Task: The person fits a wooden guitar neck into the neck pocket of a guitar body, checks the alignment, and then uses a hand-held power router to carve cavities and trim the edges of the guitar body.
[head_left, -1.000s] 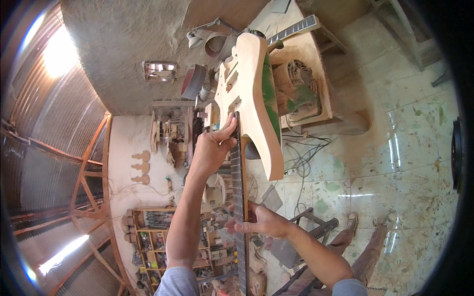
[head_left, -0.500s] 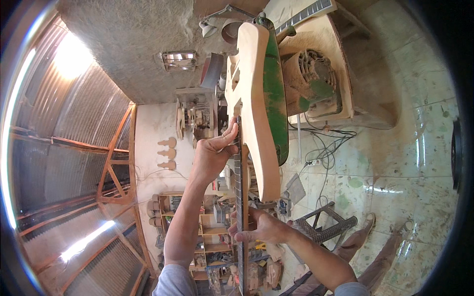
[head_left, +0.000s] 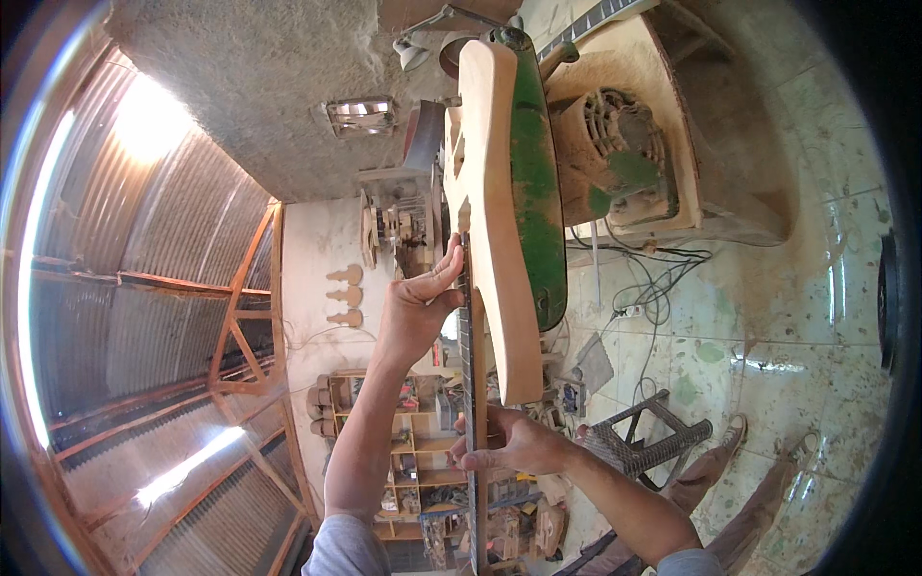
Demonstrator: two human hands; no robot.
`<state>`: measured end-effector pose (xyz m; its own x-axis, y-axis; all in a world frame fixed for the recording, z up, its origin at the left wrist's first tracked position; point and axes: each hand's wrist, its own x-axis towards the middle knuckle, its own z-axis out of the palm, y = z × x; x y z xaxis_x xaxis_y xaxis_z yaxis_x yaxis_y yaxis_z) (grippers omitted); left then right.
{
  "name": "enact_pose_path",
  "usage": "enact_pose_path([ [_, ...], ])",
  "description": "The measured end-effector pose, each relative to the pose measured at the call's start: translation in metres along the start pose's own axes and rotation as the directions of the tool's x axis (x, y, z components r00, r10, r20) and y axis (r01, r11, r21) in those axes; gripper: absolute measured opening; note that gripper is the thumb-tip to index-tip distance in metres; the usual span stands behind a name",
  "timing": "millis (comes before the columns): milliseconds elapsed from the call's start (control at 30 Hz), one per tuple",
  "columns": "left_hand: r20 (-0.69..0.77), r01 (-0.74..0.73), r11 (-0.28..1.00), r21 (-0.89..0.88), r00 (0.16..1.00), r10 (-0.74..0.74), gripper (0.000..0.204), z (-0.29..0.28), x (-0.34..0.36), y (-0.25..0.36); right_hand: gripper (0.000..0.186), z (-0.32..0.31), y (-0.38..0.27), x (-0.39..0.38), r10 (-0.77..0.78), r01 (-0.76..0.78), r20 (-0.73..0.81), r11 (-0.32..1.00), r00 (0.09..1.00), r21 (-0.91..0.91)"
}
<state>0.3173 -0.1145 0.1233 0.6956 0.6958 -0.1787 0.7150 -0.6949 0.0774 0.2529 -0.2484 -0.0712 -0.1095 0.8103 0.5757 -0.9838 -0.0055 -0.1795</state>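
Note:
An unfinished pale wooden electric guitar body (head_left: 493, 206) stands on edge in front of me, its cut-out cavities facing left. From it a long neck with a dark fretted fingerboard (head_left: 467, 355) runs down to the lower edge. My left hand (head_left: 423, 293) is closed on the neck where it meets the body, fingers laid along it. Lower on the neck, below the body's horn, my right hand (head_left: 519, 444) is wrapped round it. Right behind the body is a green, dust-covered machine (head_left: 538, 192); whether the wood touches it I cannot tell.
A dusty motor (head_left: 624, 144) sits on a wooden stand (head_left: 687, 182) at the right. Black cables (head_left: 653, 274) trail over the tiled floor (head_left: 768, 317). A dark woven stool (head_left: 643, 437) is beside my legs. Shelves of parts (head_left: 423, 432) and guitar-shaped cutouts (head_left: 344, 296) show beyond.
The surroundings have shifted slightly to the right in view. The guitar has stayed nearly in place against the green machine, and both hands keep their hold on the neck.

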Motion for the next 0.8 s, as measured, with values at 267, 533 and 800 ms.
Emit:
enact_pose_path([
  [267, -0.001, -0.045, 0.999, 0.027, 0.999, 0.045, 0.069, -0.003, 0.001, -0.006, 0.066, -0.006, 0.005, 0.003, -0.024, 0.023, 0.027, 0.999, 0.999, 0.027],
  [533, 0.007, -0.023, 1.0, 0.021, 1.0, 0.023, 0.066, -0.002, 0.002, -0.002, 0.061, -0.003, -0.005, 0.001, 0.009, -0.008, -0.013, 0.998, 1.0, 0.067],
  [800, -0.023, -0.055, 0.998, -0.013, 0.998, 0.055, 0.066, 0.003, 0.001, -0.003, 0.052, -0.006, -0.004, -0.001, 0.018, -0.019, -0.022, 1.0, 1.0, -0.006],
])
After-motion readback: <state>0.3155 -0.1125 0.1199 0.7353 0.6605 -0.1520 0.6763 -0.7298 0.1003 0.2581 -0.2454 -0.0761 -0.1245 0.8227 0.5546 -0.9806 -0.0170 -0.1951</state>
